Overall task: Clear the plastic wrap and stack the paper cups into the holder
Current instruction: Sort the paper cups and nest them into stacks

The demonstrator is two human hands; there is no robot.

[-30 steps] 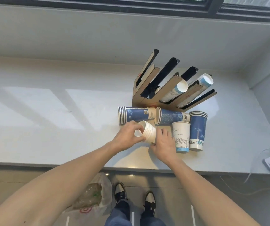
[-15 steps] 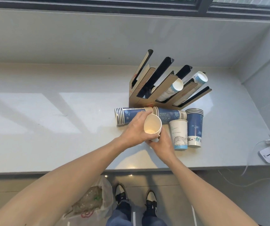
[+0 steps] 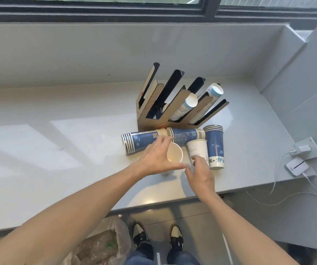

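Note:
My left hand [image 3: 155, 157] grips a stack of white paper cups [image 3: 174, 155], its open mouth turned up toward me. My right hand [image 3: 200, 172] hovers just right of it, fingers apart, close to an upright white cup stack [image 3: 198, 151]. Two blue cup stacks lie on their sides, one at left [image 3: 140, 141] and one at right [image 3: 186, 135]. A third blue stack [image 3: 214, 148] stands upside down. The cardboard cup holder [image 3: 154, 119] with slanted slots stands behind and holds two white cup stacks [image 3: 187, 105].
The grey counter [image 3: 58, 150] ends at a front edge near my arms. A charger and white device [image 3: 297, 166] with cables lie at the right. A plastic bag of wrap [image 3: 100, 245] sits on the floor by my shoes. A wall rises at right.
My left hand tipped the white cup stack so its mouth faces up. My right hand let go of it and drew back to the right, opening.

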